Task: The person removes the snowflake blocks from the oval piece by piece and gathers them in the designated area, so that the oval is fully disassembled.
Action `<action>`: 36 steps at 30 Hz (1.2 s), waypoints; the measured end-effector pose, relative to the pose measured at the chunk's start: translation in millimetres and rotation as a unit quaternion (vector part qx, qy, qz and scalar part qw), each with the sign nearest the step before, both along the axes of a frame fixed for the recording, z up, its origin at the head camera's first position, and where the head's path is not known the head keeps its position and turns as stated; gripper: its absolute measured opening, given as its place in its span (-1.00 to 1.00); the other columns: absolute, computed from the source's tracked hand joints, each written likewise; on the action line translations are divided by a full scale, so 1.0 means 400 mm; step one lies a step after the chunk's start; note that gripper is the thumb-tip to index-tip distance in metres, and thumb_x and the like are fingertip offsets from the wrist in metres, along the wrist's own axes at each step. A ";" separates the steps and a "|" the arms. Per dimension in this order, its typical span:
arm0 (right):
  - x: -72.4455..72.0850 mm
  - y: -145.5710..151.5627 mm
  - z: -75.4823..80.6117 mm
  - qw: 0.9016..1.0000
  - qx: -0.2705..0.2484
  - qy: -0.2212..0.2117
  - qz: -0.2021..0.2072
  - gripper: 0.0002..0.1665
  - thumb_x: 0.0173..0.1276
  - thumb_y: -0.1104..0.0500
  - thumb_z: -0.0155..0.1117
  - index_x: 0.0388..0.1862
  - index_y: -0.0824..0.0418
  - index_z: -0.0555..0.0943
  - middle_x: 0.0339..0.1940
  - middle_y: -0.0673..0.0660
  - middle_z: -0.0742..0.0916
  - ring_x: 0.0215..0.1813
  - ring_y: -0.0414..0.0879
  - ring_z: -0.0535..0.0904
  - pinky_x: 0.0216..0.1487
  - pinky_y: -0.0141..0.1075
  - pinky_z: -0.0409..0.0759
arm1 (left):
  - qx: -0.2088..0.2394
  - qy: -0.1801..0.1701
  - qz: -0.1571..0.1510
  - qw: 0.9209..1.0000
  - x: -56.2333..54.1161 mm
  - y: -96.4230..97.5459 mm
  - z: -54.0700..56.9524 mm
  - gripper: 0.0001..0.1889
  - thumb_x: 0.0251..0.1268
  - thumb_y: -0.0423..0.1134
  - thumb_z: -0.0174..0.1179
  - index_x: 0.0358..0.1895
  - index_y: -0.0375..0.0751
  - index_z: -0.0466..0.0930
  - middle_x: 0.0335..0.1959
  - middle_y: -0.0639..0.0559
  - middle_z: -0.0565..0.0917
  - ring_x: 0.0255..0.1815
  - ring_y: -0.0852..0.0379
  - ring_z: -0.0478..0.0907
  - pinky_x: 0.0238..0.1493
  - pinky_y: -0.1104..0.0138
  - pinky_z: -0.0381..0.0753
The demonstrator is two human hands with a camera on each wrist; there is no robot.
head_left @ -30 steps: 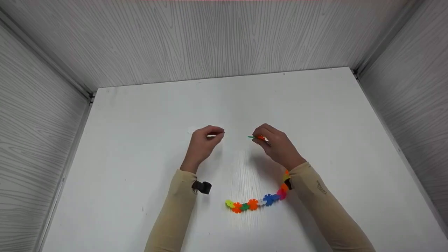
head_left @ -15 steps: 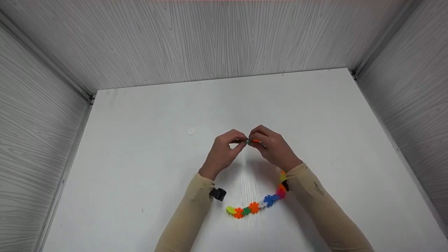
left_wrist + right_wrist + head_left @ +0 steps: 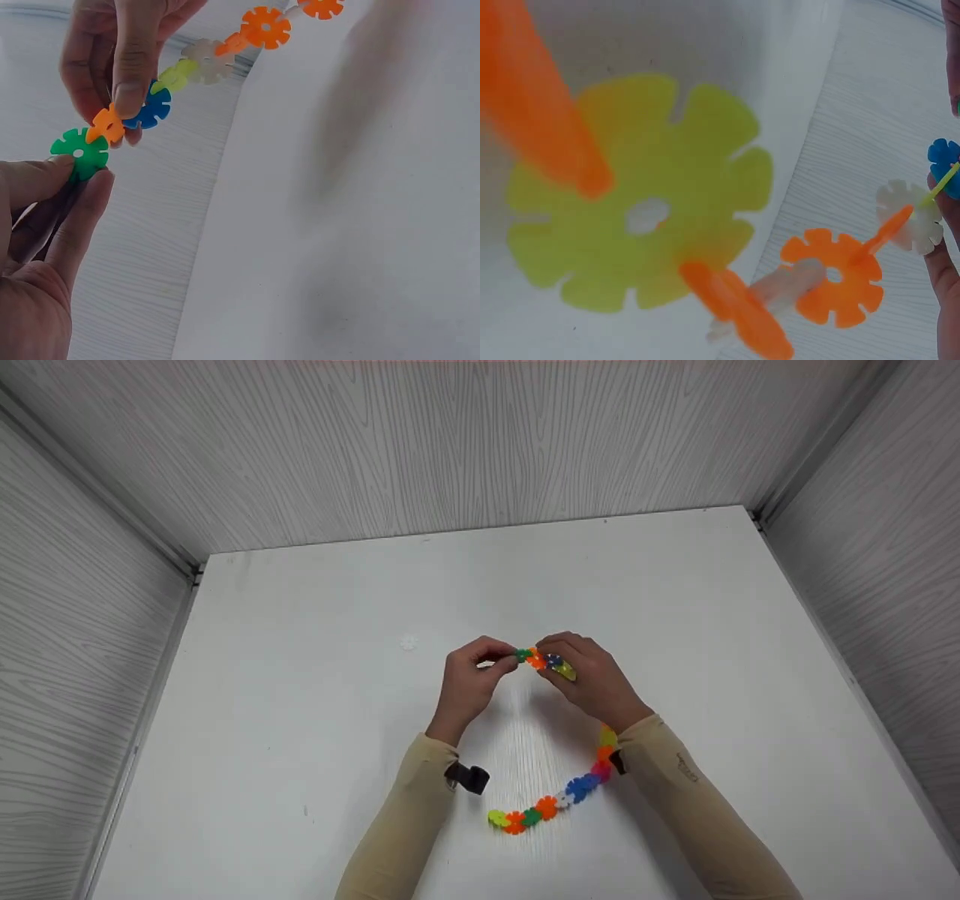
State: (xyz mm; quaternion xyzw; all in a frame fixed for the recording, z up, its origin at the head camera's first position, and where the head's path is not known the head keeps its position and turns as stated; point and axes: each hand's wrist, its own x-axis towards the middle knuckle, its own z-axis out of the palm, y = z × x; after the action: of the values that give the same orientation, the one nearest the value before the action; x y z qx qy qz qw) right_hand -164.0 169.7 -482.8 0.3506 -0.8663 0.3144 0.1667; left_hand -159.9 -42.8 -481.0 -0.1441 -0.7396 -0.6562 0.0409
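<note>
A chain of slotted, flower-shaped plastic discs is stretched between both hands above the table. My left hand (image 3: 469,679) pinches the green disc (image 3: 90,141) at the chain's end between thumb and fingers. Linked to it is an orange disc (image 3: 107,126), then a blue disc (image 3: 157,108). My right hand (image 3: 596,675) grips the chain around these, its thumb close to where the orange and blue meet. Past the right hand come a yellow-green disc (image 3: 177,75), a whitish disc (image 3: 210,64) and further orange ones. The rest of the chain (image 3: 547,808) curves down under the right wrist onto the table.
One loose whitish disc (image 3: 409,643) lies on the white table (image 3: 300,697), left of the hands. Grey wood-grain panels (image 3: 450,450) stand at the back and both sides. A black strap (image 3: 471,778) sticks out from the left wrist.
My left hand has moved right to meet the right hand at the chain's end. Since half a second ago the hands have drawn slightly apart, with green and orange discs showing between them.
</note>
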 end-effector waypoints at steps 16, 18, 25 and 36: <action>-0.019 -0.009 0.005 0.992 0.062 0.105 0.021 -0.74 0.20 0.37 0.44 -0.10 0.32 0.70 -0.08 0.14 0.70 -0.11 -0.02 0.64 -0.04 -0.22 0.63 | 0.066 -0.068 0.009 0.995 0.007 0.016 0.020 -0.83 0.30 -0.54 0.22 -0.07 -0.47 0.61 -0.14 -0.23 0.63 -0.13 -0.10 0.60 -0.08 0.23 0.68; -0.019 -0.012 0.008 0.992 0.067 0.107 0.017 -0.74 0.19 0.38 0.44 -0.11 0.31 0.69 -0.10 0.14 0.69 -0.13 -0.02 0.63 -0.04 -0.22 0.63 | 0.077 -0.074 0.016 0.994 -0.004 0.019 -0.004 -0.83 0.28 -0.52 0.24 -0.08 -0.43 0.62 -0.15 -0.21 0.63 -0.14 -0.09 0.60 -0.09 0.22 0.69; -0.022 -0.028 0.001 0.989 0.084 0.119 -0.006 -0.76 0.20 0.37 0.44 -0.15 0.29 0.64 -0.16 0.12 0.66 -0.18 -0.04 0.60 -0.06 -0.22 0.62 | 0.138 -0.089 0.027 0.986 -0.003 0.027 -0.026 -0.84 0.26 -0.52 0.27 -0.11 -0.40 0.63 -0.16 -0.19 0.62 -0.17 -0.07 0.63 -0.09 0.18 0.69; -0.031 -0.030 -0.001 0.984 0.092 0.154 0.009 -0.82 0.19 0.38 0.43 -0.23 0.25 0.66 -0.22 0.13 0.65 -0.20 0.00 0.60 -0.12 -0.14 0.61 | 0.068 -0.071 0.043 0.994 -0.003 0.052 -0.030 -0.80 0.29 -0.48 0.26 -0.05 -0.41 0.59 -0.15 -0.21 0.61 -0.14 -0.08 0.62 -0.13 0.22 0.70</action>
State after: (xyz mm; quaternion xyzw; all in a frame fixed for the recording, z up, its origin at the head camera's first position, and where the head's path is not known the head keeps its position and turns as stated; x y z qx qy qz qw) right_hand -176.3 157.7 -483.2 0.4169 -0.8521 0.1766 0.2624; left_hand -161.2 -22.2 -492.9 -0.0616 -0.7000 -0.7110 0.0261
